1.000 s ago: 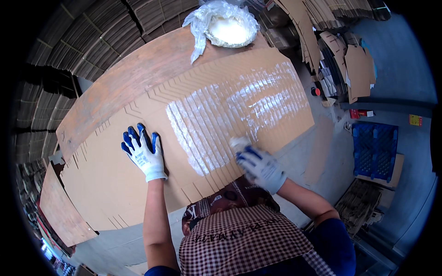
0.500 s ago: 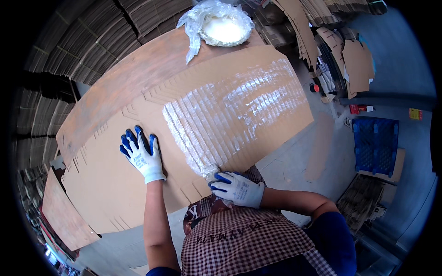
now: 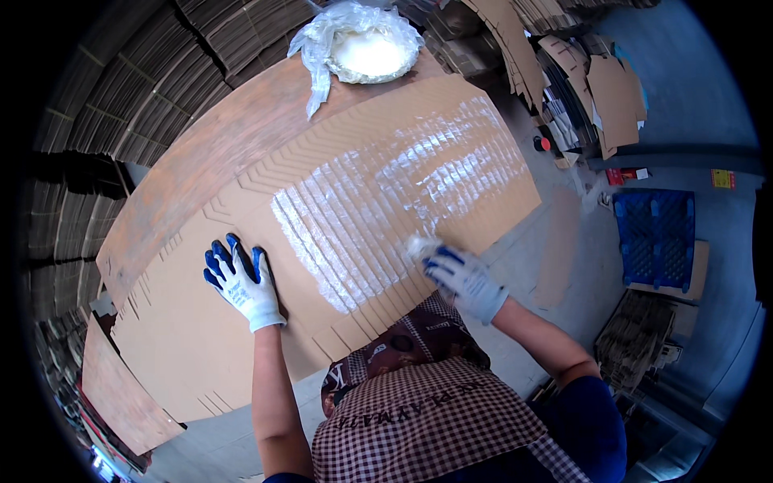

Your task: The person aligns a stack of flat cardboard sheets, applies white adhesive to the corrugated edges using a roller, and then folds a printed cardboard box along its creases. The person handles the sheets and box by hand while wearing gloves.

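Brown cardboard sheets (image 3: 173, 322) lie fanned out in overlapping steps on a wooden board. Across their right half, the stepped strips bear a wet, white, glue-like coating (image 3: 322, 233). My left hand (image 3: 243, 286), in a white glove with blue fingers, rests flat on the bare cardboard left of the coating, its fingers spread. Over the near right part of the sheets is my gloved right hand (image 3: 467, 282), blurred by motion. Its fingers close round a small whitish wad (image 3: 420, 246), whose exact kind is unclear. The wad is at the strips' near right portion.
At the board's (image 3: 189, 149) far edge stands a round basin (image 3: 374, 56) lined with clear plastic, holding white paste. Stacked cardboard (image 3: 105, 105) lines the far left. On the right are a blue plastic pallet (image 3: 654, 239), leaning cardboard pieces (image 3: 616, 101) and a low cardboard pile (image 3: 636, 338).
My right hand has moved right and away from me with the wad, from the near edge of the coated strips. My left hand stays flat on the cardboard. The view has shifted slightly.
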`<state>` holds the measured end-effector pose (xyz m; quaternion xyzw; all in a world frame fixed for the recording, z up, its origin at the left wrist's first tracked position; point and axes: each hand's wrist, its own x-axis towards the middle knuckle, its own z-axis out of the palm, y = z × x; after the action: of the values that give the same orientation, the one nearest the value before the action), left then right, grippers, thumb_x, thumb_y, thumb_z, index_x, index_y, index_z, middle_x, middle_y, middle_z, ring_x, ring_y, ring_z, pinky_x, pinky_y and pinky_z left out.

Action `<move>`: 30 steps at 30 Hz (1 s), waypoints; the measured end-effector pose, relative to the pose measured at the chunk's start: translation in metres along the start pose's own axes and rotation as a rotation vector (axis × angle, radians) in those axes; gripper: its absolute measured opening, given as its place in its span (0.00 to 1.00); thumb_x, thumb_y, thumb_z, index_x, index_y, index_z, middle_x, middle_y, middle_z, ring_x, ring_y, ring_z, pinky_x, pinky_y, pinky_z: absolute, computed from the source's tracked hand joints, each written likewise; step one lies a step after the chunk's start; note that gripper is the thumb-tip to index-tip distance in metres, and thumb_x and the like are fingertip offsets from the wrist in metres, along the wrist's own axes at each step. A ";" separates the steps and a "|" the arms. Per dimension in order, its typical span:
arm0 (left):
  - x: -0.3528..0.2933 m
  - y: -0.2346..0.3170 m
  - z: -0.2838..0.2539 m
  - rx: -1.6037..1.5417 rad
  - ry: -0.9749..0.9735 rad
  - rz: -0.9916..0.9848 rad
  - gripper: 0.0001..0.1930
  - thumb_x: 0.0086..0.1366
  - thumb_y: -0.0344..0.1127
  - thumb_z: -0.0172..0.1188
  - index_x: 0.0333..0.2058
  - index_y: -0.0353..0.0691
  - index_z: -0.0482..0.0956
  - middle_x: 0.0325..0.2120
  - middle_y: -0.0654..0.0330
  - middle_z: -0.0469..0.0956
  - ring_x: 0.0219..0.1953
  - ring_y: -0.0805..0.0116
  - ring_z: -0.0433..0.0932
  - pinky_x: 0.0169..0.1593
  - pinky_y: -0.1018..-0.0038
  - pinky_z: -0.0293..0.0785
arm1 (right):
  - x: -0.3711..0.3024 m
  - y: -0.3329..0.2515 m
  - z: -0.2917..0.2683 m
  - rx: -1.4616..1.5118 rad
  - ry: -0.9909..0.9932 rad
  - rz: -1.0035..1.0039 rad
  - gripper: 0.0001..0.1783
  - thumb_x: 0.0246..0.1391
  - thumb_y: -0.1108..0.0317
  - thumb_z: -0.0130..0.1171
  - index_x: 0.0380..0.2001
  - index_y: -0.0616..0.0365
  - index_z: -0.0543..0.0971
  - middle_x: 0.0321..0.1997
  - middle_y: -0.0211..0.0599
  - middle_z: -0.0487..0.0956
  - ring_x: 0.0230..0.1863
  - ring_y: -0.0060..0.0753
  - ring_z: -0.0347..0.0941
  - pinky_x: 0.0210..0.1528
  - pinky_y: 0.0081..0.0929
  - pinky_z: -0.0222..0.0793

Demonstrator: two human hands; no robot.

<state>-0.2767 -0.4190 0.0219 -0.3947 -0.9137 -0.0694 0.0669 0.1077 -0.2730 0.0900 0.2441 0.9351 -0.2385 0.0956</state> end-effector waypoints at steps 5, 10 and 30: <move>0.001 0.001 -0.002 0.005 0.009 0.018 0.29 0.71 0.49 0.57 0.67 0.48 0.69 0.70 0.53 0.61 0.73 0.49 0.55 0.75 0.52 0.42 | -0.007 -0.030 -0.007 0.014 0.013 -0.144 0.29 0.48 0.61 0.67 0.56 0.48 0.76 0.65 0.35 0.72 0.68 0.49 0.65 0.65 0.50 0.65; 0.001 -0.001 0.001 -0.010 0.044 0.045 0.29 0.69 0.48 0.58 0.66 0.47 0.69 0.70 0.53 0.62 0.72 0.48 0.56 0.74 0.50 0.44 | 0.011 -0.001 0.002 -0.076 0.121 -0.062 0.26 0.49 0.62 0.64 0.54 0.50 0.78 0.65 0.37 0.72 0.66 0.48 0.66 0.62 0.48 0.68; 0.001 -0.001 0.003 0.033 0.016 0.037 0.29 0.72 0.49 0.55 0.69 0.49 0.66 0.70 0.54 0.61 0.73 0.50 0.55 0.75 0.51 0.43 | 0.070 -0.009 0.001 0.308 0.225 0.257 0.20 0.57 0.63 0.58 0.53 0.52 0.77 0.64 0.41 0.73 0.56 0.45 0.77 0.55 0.45 0.76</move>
<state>-0.2778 -0.4186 0.0188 -0.4097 -0.9068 -0.0563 0.0820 0.0427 -0.2520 0.0724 0.3981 0.8536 -0.3354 -0.0179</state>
